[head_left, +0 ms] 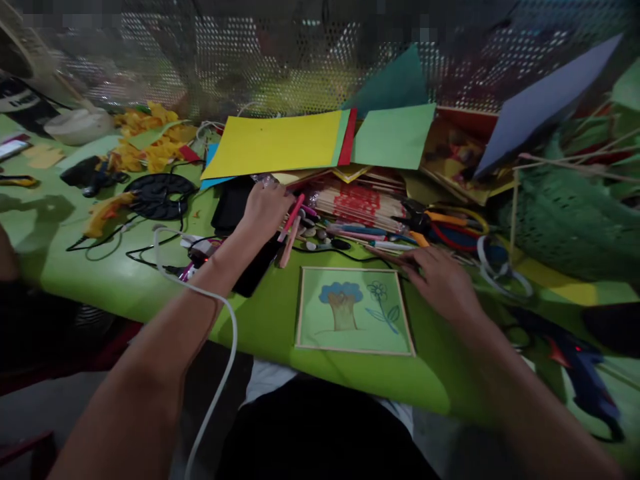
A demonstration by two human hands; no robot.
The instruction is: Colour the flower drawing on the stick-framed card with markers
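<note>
In my head view, both hands are well apart over the glossy green tabletop (267,327). My left hand (265,208), at the centre, curls its fingers beside a slim bright-pink marker (292,217); I can't tell whether they grip anything. My right hand (437,275), right of centre, has its fingertips close together at the upper right corner of a pale-green rectangular drawing with a thin wooden border (355,341); I can't make out whether it pinches anything. That drawing, showing a blue-topped tree and a flower, lies flat at lower centre. A large yellow paper sheet (280,143) sits at upper centre, and a dark-blue glue gun (583,370) lies at lower right.
</note>
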